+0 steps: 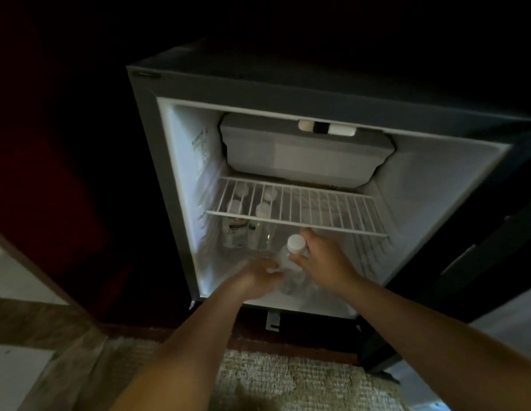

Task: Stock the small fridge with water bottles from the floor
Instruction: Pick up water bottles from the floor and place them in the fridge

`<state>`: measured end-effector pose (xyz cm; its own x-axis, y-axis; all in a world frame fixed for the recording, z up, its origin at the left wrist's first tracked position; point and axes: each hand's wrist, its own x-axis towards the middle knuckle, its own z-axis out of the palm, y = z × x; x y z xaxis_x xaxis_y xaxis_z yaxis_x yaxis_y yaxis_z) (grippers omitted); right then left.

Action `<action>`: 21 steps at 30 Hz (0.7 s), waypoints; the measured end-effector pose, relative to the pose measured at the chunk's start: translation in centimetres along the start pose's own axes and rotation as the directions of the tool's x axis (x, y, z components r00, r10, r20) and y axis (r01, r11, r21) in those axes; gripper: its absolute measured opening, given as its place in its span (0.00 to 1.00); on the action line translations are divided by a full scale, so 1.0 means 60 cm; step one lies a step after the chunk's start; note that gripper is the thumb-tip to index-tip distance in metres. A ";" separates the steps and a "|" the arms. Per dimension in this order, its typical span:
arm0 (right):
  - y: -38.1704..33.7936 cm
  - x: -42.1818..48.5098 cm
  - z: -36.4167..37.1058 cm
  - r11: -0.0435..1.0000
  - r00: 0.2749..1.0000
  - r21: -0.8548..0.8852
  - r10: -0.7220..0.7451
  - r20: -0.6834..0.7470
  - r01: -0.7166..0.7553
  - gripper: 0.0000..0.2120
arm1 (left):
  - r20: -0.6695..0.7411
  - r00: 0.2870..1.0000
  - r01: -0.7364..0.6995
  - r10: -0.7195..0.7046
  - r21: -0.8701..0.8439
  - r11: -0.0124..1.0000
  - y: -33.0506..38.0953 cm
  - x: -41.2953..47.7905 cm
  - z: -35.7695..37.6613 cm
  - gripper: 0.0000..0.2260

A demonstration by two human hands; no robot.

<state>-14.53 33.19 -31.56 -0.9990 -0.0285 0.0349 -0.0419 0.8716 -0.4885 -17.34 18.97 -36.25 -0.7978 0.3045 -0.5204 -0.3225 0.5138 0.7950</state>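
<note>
The small fridge [181, 173] stands open with a white interior. Several clear water bottles with white caps [234, 223] stand at the back left of the bottom compartment, under the wire shelf [323, 209]. Both of my hands reach into the bottom compartment. My right hand [320, 259] grips a clear water bottle [291, 256] near its white cap. My left hand [258, 277] holds the lower body of the same bottle, which is tilted. The bottle's bottom end is blurred against the fridge floor.
A white freezer box [305, 152] fills the top of the fridge. The fridge door [480, 262] hangs open at the right. A beige rug [302, 381] lies in front, with wood floor [50, 336] at the left. Dark surroundings hide the rest.
</note>
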 end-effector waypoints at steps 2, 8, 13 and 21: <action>0.008 0.006 0.011 1.000 1.000 0.013 0.021 -0.006 -0.021 0.15 | -0.001 0.999 0.049 -0.049 -0.027 0.998 -0.006 0.015 0.014 0.07; 0.032 0.019 0.028 0.984 0.991 0.134 0.125 -0.040 -0.118 0.17 | 0.036 0.996 0.082 -0.078 -0.132 0.988 0.005 0.026 0.030 0.14; 0.049 0.017 0.038 0.955 0.984 0.244 0.175 -0.013 -0.167 0.26 | 0.124 0.978 0.206 -0.169 -0.415 0.886 0.006 0.029 0.034 0.14; 0.060 0.050 0.055 0.932 0.973 0.294 0.231 -0.029 -0.212 0.21 | 0.150 0.973 0.229 -0.173 -0.675 0.701 0.018 0.056 0.067 0.13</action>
<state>-17.70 34.64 -36.12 -0.9808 0.1873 -0.0538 0.1682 0.6740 -0.7193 -18.31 23.78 -38.40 -0.6442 0.3283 -0.6909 -0.7528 -0.1119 0.6487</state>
